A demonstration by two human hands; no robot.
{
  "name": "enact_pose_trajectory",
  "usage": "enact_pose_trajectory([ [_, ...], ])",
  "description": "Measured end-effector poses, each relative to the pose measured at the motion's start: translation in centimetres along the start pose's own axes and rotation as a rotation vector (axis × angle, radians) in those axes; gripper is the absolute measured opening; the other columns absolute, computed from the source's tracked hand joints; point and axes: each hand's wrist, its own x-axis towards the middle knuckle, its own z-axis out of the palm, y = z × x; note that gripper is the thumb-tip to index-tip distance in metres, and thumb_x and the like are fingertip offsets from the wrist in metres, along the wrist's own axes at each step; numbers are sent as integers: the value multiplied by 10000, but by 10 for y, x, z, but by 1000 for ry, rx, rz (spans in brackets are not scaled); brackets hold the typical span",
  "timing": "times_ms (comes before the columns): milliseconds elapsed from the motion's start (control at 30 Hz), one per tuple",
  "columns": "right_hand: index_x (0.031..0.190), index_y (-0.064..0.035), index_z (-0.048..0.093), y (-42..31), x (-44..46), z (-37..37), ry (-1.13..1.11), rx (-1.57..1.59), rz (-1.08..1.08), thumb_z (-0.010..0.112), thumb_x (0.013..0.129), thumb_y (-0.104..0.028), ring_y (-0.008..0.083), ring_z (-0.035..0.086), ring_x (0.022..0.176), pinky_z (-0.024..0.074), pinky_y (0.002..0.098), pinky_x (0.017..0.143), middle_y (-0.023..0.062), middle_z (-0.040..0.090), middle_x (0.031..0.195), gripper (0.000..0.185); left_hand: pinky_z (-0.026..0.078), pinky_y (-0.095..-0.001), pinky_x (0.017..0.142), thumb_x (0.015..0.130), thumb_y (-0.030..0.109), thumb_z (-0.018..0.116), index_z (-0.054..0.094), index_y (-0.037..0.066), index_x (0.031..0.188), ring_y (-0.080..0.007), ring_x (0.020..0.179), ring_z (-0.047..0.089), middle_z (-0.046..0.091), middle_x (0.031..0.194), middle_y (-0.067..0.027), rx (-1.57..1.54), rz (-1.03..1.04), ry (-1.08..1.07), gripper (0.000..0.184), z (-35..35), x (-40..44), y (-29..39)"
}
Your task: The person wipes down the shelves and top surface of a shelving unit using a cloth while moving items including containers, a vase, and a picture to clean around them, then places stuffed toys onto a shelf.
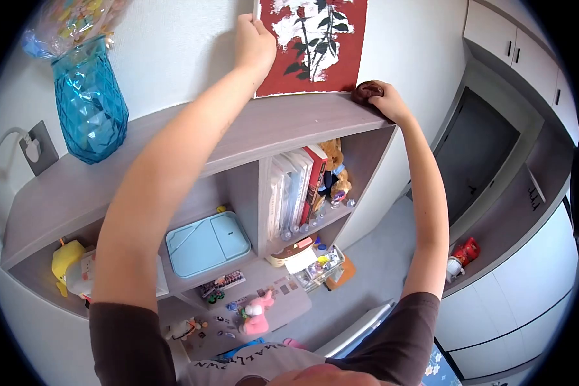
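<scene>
A red painting with a dark-stemmed flower and white patches (321, 48) stands upright on the shelf top (289, 116), against the wall. My left hand (256, 46) grips its left edge, with the fingers partly behind it. At the right end of the shelf top, my right hand (387, 103) is closed on a dark brown object (368, 91), just beside the painting's lower right corner. What that object is, I cannot make out.
A blue glass vase (91, 103) with wrapped flowers stands at the left of the shelf top. Below are books (293, 190), a teddy bear (334, 170), a light blue case (209, 244) and a pink plush toy (257, 313). A dark door (476, 151) is at right.
</scene>
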Motion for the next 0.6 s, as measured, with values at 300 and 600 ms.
enact_pose_trajectory([
  [300,965,-16,580,2,1,0,-2,-33,-19,458,658,-6,165,568,834,420,267,778,84,616,881,331,408,-360,750,876,173,323,388,-32,1021,-299,857,530,527,937,-201,62,-12,26,260,-4,8,-25],
  [600,945,-4,582,-1,-1,1,2,25,-2,459,665,6,158,566,814,419,261,771,83,618,857,306,392,-324,789,883,180,317,382,-35,1073,-235,910,502,509,992,-173,30,-55,7,294,-5,1,-18],
])
